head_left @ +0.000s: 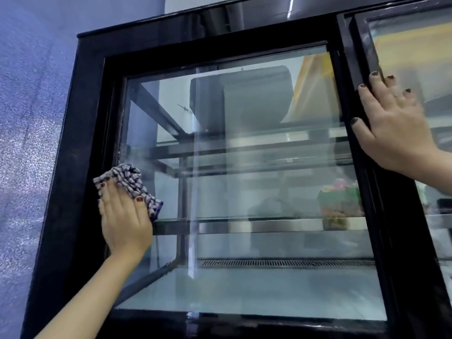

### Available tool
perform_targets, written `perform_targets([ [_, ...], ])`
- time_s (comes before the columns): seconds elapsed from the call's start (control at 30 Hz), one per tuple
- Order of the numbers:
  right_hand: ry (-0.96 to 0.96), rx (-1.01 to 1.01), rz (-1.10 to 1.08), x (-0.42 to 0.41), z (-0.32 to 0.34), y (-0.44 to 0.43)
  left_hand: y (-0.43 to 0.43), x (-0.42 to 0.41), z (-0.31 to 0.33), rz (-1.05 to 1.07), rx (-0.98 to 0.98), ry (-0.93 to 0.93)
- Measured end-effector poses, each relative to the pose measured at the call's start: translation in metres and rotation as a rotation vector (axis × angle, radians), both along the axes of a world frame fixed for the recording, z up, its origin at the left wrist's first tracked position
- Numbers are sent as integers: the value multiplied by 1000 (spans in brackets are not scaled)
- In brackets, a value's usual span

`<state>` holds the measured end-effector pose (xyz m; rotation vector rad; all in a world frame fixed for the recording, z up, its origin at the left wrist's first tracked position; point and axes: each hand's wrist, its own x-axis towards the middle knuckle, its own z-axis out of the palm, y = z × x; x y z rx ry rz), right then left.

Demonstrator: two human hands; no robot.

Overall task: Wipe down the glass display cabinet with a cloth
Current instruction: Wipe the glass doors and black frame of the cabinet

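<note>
The glass display cabinet (80, 133) fills the view, with a thick black frame around a large glass pane. My left hand (123, 216) presses a blue-and-white checked cloth (133, 182) flat against the pane's lower left edge, fingers straight, beside the black frame. My right hand (393, 123) lies flat on the neighbouring sliding door at the upper right, its thumb and one finger hooked over that door's black edge (357, 57).
Behind the glass are metal shelves (244, 150), a vent grille (281, 263) along the floor, and a colourful packet (341, 206) on a shelf at the right. A blue textured wall (27, 118) stands to the left of the cabinet.
</note>
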<state>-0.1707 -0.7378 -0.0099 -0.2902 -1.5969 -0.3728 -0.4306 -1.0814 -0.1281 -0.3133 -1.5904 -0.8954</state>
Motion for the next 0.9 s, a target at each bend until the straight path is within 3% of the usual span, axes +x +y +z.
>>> perform_targets([
  [0.3, 0, -20, 24, 2, -7, 1, 159, 115, 7, -100, -205, 151],
  [0.5, -4, -32, 52, 6, -12, 2, 233, 170, -24, -63, -562, 310],
  [0.67, -18, -21, 37, 7, -18, 4, 203, 151, -34, -65, -605, 326],
  [0.9, -52, -15, -5, 7, -27, 2, 88, 66, -11, -67, -303, 208],
])
